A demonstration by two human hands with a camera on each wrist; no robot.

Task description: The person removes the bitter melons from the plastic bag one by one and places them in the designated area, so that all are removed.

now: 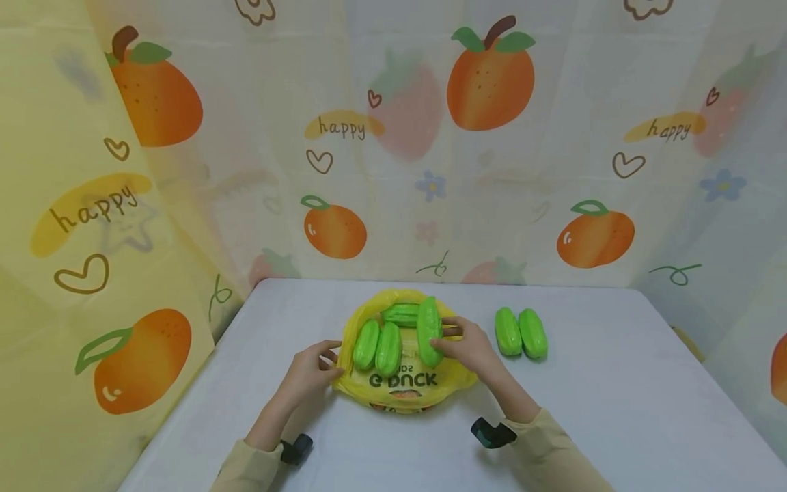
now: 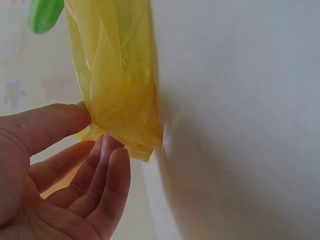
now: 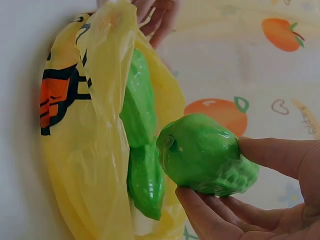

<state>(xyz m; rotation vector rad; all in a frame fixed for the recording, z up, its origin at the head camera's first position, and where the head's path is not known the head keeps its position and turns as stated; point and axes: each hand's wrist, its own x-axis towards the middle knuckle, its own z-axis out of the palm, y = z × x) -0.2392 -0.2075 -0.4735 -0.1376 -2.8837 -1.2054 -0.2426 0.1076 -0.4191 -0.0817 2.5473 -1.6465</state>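
Note:
A yellow plastic bag [image 1: 353, 389] with dark lettering lies with its mouth spread wide on the table. At its left side my left hand [image 1: 313, 369] pinches the rim between thumb and fingers, as the left wrist view shows on the bag's edge [image 2: 117, 107]. My right hand [image 1: 470, 345] grips a glossy green bitter melon [image 1: 429, 331] over the right part of the bag, thumb on one side and fingers on the other. In the right wrist view, this bitter melon [image 3: 200, 152] shows a bumpy patch. Inside the bag are more bitter melons [image 1: 387, 348], two side by side and others behind.
Two more bitter melons [image 1: 520, 333] lie side by side on the white table [image 1: 615, 410], right of the bag. A fruit-patterned curtain [image 1: 393, 205] hangs behind the table and along its sides. A dark wrist camera [image 1: 492, 432] sits at the right cuff.

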